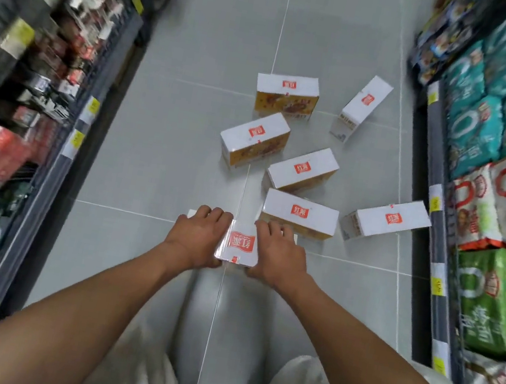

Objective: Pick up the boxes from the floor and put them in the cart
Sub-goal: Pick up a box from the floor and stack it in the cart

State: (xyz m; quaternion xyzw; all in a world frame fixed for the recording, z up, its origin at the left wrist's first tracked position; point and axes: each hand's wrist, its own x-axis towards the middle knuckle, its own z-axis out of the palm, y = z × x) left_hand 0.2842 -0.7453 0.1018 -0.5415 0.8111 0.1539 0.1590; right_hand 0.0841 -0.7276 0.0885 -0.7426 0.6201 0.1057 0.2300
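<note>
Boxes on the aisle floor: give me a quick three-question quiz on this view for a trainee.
1. How many boxes lie on the floor beyond the held box?
2. True or false: the left hand is empty.
3. The right hand grips: A) nothing, B) the held box, C) two boxes at once.
Key: 1 six; 2 false; 3 B.

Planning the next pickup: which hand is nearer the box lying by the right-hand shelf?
Right. The right hand grips the held box on the side toward the shelf-side box; the left hand grips its opposite side, farther off.
</note>
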